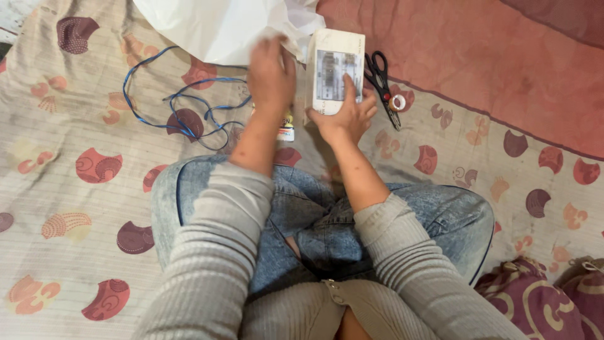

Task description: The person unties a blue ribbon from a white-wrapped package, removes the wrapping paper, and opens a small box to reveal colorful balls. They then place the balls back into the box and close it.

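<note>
Right hand (345,116) gripping a white box (338,70) upright over the patterned bedsheet (75,189), fingers closed around its lower edge, left hand (271,74) reaching towards white plastic bag (220,25), its grasp blurring, cannot tell, scissors (381,79) lying just beside the box

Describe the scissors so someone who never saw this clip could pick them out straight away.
Start at the pinkish-red blanket across the upper right and follow its lower edge to where it meets the patterned sheet. Just right of the white box held in the right hand lie the scissors, beside a small tape roll. They are the only black-handled item there, blades pointing towards the person.
</note>
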